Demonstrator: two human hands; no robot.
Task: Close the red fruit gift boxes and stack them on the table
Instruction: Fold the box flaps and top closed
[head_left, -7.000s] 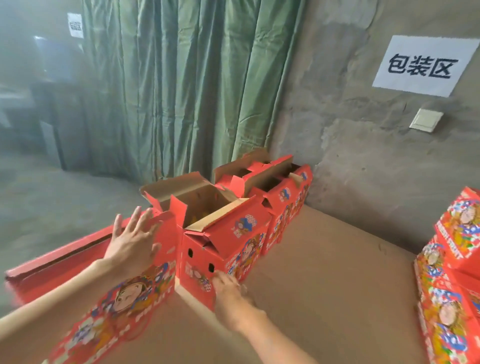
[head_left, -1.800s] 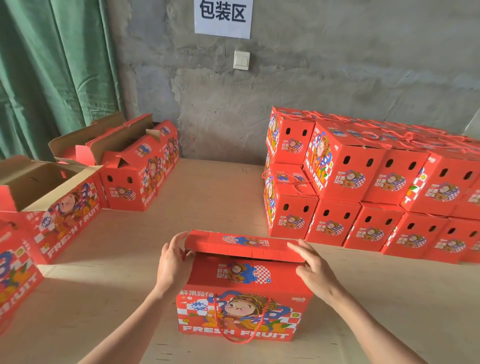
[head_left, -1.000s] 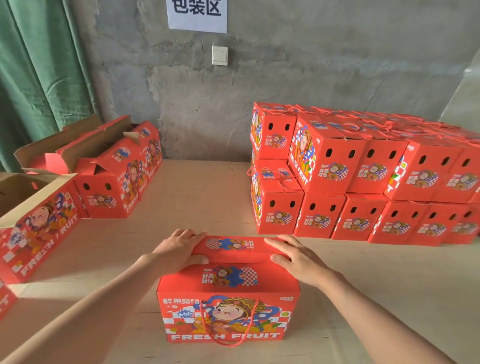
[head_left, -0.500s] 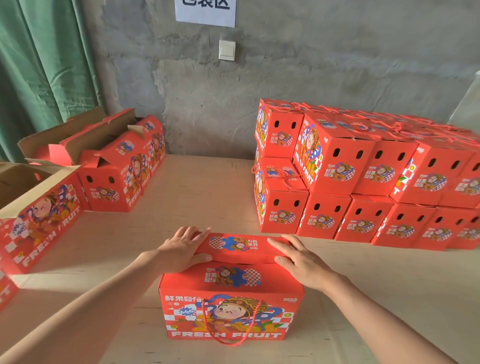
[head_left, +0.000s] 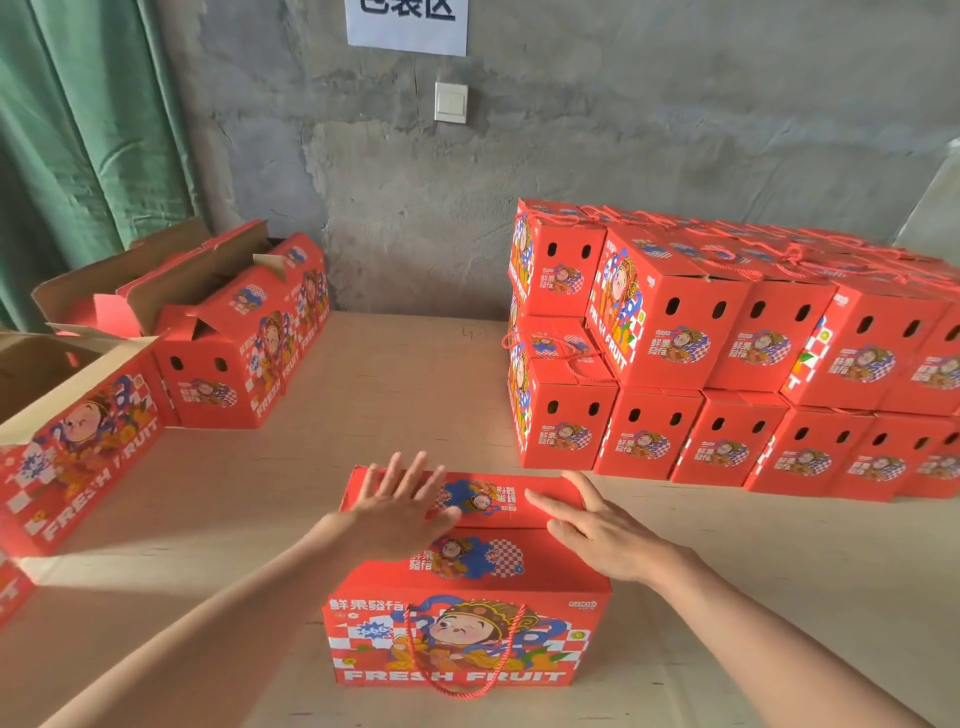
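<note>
Left hand (head_left: 400, 512) slid forward, fingers (head_left: 415, 473) splayed flat, right hand (head_left: 597, 530) flat too, red cartoon-printed box (head_left: 467, 623) closed

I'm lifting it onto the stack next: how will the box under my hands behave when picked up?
The box is probably fairly stiff: its cardboard faces look flat under the left hand and right hand. Its wide flat base makes tipping unlikely. The rope handle hangs loose down the front, so it may swing.
</note>
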